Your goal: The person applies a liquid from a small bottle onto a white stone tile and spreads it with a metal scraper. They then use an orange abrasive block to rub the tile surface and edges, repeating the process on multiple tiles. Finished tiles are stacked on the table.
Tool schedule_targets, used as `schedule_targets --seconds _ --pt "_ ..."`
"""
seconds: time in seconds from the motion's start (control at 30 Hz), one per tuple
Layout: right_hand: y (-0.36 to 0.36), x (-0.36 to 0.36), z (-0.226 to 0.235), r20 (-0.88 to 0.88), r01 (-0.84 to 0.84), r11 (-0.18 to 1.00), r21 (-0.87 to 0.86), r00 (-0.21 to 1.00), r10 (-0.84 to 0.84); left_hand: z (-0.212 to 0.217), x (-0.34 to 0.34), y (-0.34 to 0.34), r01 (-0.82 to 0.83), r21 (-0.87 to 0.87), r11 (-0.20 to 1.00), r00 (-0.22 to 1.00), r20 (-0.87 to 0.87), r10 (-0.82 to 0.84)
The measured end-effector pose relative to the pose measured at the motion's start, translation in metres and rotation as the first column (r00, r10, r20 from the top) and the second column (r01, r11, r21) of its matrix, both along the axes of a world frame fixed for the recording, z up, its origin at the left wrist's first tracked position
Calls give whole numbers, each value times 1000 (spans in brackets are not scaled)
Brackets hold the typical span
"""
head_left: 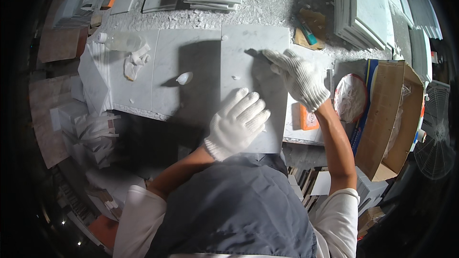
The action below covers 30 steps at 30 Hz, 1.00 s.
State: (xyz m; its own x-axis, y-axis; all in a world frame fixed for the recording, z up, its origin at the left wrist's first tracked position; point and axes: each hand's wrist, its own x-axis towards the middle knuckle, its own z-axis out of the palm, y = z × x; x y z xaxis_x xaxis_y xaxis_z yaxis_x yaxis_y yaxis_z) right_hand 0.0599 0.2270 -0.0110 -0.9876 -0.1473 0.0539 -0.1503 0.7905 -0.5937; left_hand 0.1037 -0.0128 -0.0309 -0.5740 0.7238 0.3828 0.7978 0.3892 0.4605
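A gloved left hand (pixel 237 123) lies flat, fingers spread, on the near half of a white marble tile (pixel 253 86) whose long side runs away from the person. Just beyond those fingers, the gloved right hand (pixel 297 77) pinches a small dark scraper (pixel 254 53) against the tile's far end.

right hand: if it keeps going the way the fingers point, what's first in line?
The right hand points up-left across the marble tile, holding a dark blade tip. Ahead lies only bare tile, then probably the neighbouring slab past its left edge; the white blob sits lower, likely missed.
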Motion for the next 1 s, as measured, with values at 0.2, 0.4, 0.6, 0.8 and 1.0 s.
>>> schedule_targets --seconds 0.2,0.4,0.6,0.8,1.0 --pt "10 39 2 425 570 544 -616 822 -380 -8 -14 -9 226 -64 972 973 59 -222" --pt "14 78 -11 454 600 332 -728 785 -422 -11 -62 7 -3 295 956 889 439 -133" --pt "21 89 -11 388 585 325 -743 773 -502 -6 -39 22 -590 204 781 -523 640 -563" --pt "22 86 3 424 615 297 -730 749 -509 -16 -81 38 -766 -298 570 -79 -836 -543" --pt "2 69 16 461 636 481 -603 770 -441 -7 -63 24 -727 518 450 -176 493 -852"
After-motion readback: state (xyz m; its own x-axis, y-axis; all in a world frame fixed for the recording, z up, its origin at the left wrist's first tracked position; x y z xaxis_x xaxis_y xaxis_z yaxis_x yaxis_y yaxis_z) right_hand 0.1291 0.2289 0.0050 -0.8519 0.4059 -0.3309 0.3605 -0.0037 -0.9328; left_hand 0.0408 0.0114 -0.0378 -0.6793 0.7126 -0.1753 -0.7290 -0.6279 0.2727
